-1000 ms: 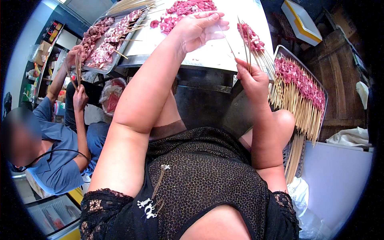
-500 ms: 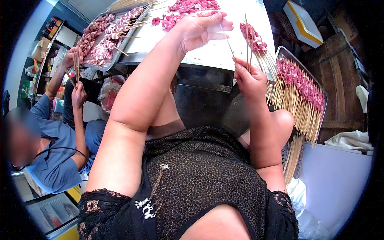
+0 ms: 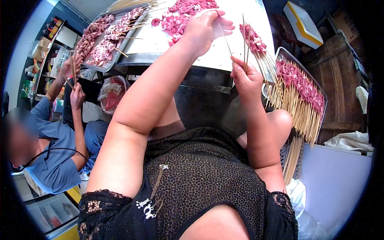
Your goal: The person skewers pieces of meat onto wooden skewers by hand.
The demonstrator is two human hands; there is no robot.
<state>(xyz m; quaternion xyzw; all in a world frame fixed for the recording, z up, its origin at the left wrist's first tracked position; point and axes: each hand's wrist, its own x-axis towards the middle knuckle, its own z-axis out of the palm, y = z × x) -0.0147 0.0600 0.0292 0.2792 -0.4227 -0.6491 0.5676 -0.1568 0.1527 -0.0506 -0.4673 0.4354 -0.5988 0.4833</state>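
My left hand (image 3: 203, 32) is over the white tabletop (image 3: 218, 61), beside a pile of pink meat pieces (image 3: 176, 25). Its fingers are stretched out to the right, and no held piece shows. The upper end of one bare bamboo skewer (image 3: 225, 39) is close to those fingers. My right hand (image 3: 247, 77) pinches this skewer's lower part and has several more skewers (image 3: 246, 50) upright in its grip. Behind it, loaded meat skewers (image 3: 253, 39) lie at the table's right edge.
To the right stands a metal tray (image 3: 325, 89) of many meat skewers. Another tray (image 3: 118, 60) of skewered meat is at the table's left. A person (image 3: 60, 150) sits at left, holding skewers. Below that tray is a lined bucket (image 3: 113, 95); a foam box (image 3: 303, 25) is at the back right.
My left hand has shifted slightly right, and my right hand has come slightly left and up with its skewers. The person's hands at left have moved slightly.
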